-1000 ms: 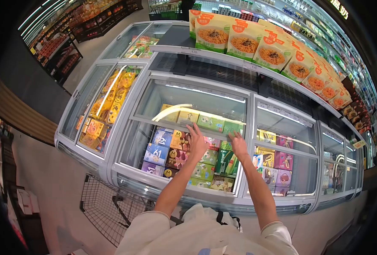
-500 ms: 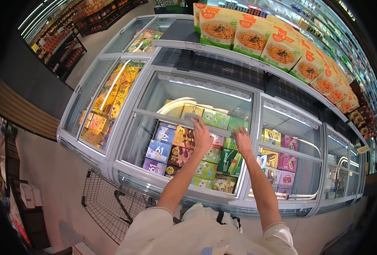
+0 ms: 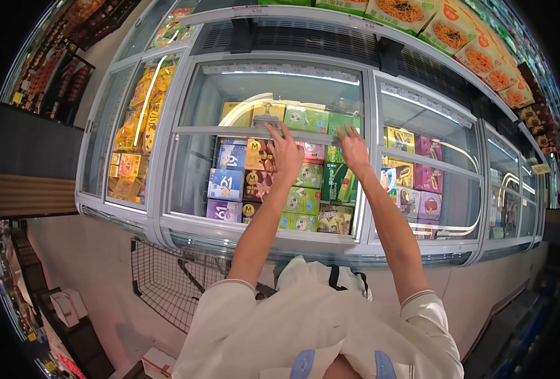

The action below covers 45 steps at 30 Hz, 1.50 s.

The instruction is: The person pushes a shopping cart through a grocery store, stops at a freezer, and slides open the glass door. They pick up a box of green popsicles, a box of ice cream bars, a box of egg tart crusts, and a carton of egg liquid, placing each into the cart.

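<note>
My left hand [image 3: 286,155] is stretched out over the chest freezer's middle rail, its fingers apart beside a small grey handle [image 3: 267,120]. To its right, my right hand [image 3: 354,151] reaches the same rail [image 3: 217,131] with fingers extended. Neither hand holds a thing. Below the glass lie boxes of ice cream: a blue box marked 61 [image 3: 225,185], a brown box with an M [image 3: 258,155], light green boxes [image 3: 302,199] and a dark green box [image 3: 339,183]. Whether my fingertips press the rail or the glass is hard to tell.
A wire shopping cart [image 3: 166,271] stands against the freezer's front at left. Neighbouring freezers hold yellow packs [image 3: 142,120] and purple boxes [image 3: 428,177]. Noodle packets [image 3: 450,31] line the shelf above. A white box [image 3: 69,306] sits at far left.
The view has tilted downward, so the freezer and noodle packets sit higher in it. Both hands remain at the middle rail, fingers still extended. The lid shows no clear movement.
</note>
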### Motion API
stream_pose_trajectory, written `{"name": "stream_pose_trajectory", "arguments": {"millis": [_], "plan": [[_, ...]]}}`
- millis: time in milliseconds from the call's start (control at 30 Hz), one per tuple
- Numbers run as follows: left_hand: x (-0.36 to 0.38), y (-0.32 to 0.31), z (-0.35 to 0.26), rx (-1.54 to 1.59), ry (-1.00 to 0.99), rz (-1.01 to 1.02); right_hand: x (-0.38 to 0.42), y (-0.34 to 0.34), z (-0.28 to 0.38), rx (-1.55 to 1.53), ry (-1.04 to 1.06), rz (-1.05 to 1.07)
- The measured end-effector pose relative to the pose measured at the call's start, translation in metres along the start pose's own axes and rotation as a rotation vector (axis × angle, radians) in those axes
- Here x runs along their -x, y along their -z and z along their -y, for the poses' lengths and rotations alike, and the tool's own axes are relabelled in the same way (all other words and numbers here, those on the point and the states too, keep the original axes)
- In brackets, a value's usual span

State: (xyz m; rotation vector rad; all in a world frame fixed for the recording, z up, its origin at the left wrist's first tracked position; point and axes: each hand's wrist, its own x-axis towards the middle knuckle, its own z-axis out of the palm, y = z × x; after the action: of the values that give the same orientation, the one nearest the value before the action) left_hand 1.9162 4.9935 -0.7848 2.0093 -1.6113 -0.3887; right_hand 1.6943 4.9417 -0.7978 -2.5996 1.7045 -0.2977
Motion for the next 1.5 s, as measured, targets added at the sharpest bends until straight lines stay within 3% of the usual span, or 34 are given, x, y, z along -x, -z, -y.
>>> {"name": "stream_pose_trajectory", "arguments": {"millis": [167, 433, 600, 733, 867, 1300, 1500], "plan": [[0.003, -0.018, 0.013, -0.107, -0.100, -0.130, 0.001, 0.001, 0.001, 0.001, -0.003, -0.002], [-0.010, -0.019, 0.039, 0.105, -0.098, -0.184, -0.002, 0.004, 0.007, 0.003, -0.038, 0.005], [-0.027, 0.000, 0.051, -0.041, -0.275, -0.304, 0.001, 0.003, 0.005, -0.045, -0.055, -0.001], [-0.029, 0.006, 0.062, 0.081, -0.272, -0.233, 0.009, -0.001, 0.006, -0.030, -0.036, -0.058], [-0.020, 0.006, 0.069, 0.053, -0.370, -0.203, 0.014, 0.000, 0.007, 0.003, -0.032, -0.048], [-0.013, -0.003, 0.062, -0.019, -0.407, -0.219, 0.019, -0.008, 0.003, 0.008, -0.014, -0.083], [-0.008, -0.006, 0.060, 0.021, -0.343, -0.180, 0.019, -0.006, 0.001, 0.012, 0.003, -0.073]]}}
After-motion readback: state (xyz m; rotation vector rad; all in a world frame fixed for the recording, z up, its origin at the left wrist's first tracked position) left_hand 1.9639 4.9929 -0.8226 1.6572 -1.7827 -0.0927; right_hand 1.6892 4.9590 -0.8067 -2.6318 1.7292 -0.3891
